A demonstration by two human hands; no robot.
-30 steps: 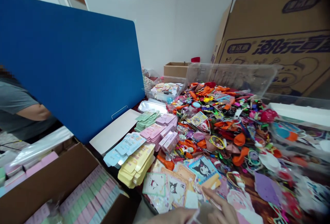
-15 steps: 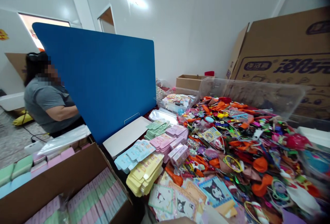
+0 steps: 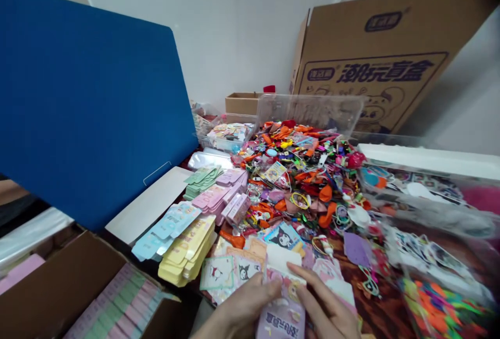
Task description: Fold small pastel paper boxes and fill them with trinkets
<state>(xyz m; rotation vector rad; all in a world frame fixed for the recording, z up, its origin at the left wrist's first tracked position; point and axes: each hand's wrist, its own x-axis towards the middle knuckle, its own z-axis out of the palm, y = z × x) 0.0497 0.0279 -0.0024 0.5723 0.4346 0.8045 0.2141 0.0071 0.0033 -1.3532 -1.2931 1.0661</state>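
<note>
Lilac blind-box carton [image 3: 281, 315] is resting between two hands, end flap standing open

Both hands are holding the carton low at the front, near the picture's bottom edge. The left hand [image 3: 244, 302] is gripping its left side, thumb lying on the printed face; the right hand [image 3: 328, 305] is closing around its right side, forefinger reaching along the pale flap [image 3: 283, 258].

This carton is looking unfinished: its flap is sticking up, and whether anything is sitting inside I cannot tell. Rows of cartons, apparently finished, are standing in the brown cardboard box [image 3: 58, 281] at lower left. Plenty are apparently remaining: yellow cartons [image 3: 187, 250], blue cartons [image 3: 172, 224] and green cartons [image 3: 203, 178] are lying flat in stacks, while a heap of small toys [image 3: 300, 167] is spreading behind the hands.
</note>
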